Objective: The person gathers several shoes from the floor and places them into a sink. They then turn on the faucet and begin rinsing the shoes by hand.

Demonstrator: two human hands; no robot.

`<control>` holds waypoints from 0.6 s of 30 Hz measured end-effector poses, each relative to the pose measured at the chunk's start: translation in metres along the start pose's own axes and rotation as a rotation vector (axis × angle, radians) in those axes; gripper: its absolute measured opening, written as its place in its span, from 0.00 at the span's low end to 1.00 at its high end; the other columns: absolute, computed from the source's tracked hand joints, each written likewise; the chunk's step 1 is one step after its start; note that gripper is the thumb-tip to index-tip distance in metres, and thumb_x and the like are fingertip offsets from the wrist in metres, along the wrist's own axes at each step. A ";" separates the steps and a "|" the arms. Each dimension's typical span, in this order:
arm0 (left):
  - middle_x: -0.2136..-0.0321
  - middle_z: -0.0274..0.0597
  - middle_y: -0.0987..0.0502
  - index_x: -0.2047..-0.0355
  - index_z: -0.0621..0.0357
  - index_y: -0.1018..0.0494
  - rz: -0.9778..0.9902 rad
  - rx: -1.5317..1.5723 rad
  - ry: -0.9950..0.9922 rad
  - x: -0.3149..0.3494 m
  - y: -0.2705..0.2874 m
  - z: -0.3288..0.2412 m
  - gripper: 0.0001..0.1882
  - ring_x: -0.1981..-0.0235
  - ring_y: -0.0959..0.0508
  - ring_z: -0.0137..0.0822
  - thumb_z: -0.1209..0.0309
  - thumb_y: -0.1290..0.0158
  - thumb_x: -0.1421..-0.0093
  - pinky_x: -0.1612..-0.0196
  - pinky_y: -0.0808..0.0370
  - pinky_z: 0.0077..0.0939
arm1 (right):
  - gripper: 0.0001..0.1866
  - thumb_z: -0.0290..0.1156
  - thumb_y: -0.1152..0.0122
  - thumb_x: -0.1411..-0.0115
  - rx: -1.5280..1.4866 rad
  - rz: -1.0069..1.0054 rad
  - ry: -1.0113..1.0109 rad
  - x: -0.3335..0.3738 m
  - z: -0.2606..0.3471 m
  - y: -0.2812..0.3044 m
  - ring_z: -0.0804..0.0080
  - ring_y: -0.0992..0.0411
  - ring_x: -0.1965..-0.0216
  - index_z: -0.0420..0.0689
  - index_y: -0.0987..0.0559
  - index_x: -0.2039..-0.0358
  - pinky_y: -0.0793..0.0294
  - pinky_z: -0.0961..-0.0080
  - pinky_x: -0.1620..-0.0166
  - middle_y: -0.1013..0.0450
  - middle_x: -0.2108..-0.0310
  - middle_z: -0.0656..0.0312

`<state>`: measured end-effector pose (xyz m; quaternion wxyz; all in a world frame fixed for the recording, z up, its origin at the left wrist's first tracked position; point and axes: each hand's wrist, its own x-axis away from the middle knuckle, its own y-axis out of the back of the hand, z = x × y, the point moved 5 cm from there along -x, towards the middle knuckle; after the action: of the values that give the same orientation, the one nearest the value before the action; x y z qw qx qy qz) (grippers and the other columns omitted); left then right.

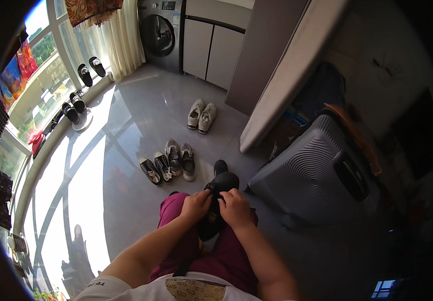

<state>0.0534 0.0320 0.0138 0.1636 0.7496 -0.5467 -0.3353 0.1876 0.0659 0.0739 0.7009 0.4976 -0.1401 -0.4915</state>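
A black shoe (226,181) rests over my lap between my knees, its rounded end pointing away from me. My left hand (197,206) grips its left side, with the fingertips closed near the upper opening. On the other side, my right hand (234,206) has its fingers bent and pressed against the shoe. Whether the fingertips also pinch a lace is too dark and small to make out. Past the shoe, the dark tip of footwear (220,167) shows on the floor. Purple trousers (174,205) cover my legs.
Ahead stand black-and-white sneakers (150,170), grey sneakers (187,161) and white sneakers (202,116). A grey suitcase (311,175) is close on my right. Slippers (84,74) line the window ledge on the left. A washing machine (160,35) and a cabinet (216,50) stand at the back.
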 end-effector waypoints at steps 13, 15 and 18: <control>0.75 0.50 0.24 0.61 0.58 0.28 0.019 0.045 0.016 0.001 0.001 -0.003 0.11 0.72 0.24 0.52 0.67 0.50 0.43 0.70 0.28 0.44 | 0.05 0.28 0.40 0.53 0.109 0.072 -0.021 0.007 -0.010 0.009 0.55 0.28 0.75 0.43 0.26 0.82 0.28 0.62 0.71 0.31 0.77 0.58; 0.74 0.50 0.24 0.61 0.58 0.28 0.012 0.064 0.002 0.000 -0.001 -0.002 0.11 0.72 0.24 0.52 0.67 0.50 0.43 0.70 0.28 0.44 | 0.05 0.28 0.40 0.54 0.113 0.089 -0.044 0.016 -0.020 0.022 0.55 0.28 0.75 0.43 0.25 0.82 0.28 0.62 0.70 0.30 0.77 0.57; 0.73 0.51 0.24 0.61 0.58 0.28 0.047 0.046 0.044 0.001 0.002 -0.006 0.12 0.71 0.24 0.52 0.67 0.50 0.43 0.69 0.28 0.44 | 0.05 0.28 0.40 0.53 0.126 0.100 -0.088 0.022 -0.029 0.038 0.55 0.27 0.74 0.42 0.25 0.81 0.27 0.61 0.69 0.30 0.77 0.57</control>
<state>0.0561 0.0294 0.0188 0.1660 0.7474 -0.5680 -0.3020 0.2389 0.0648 0.0854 0.6851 0.5110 -0.2260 -0.4675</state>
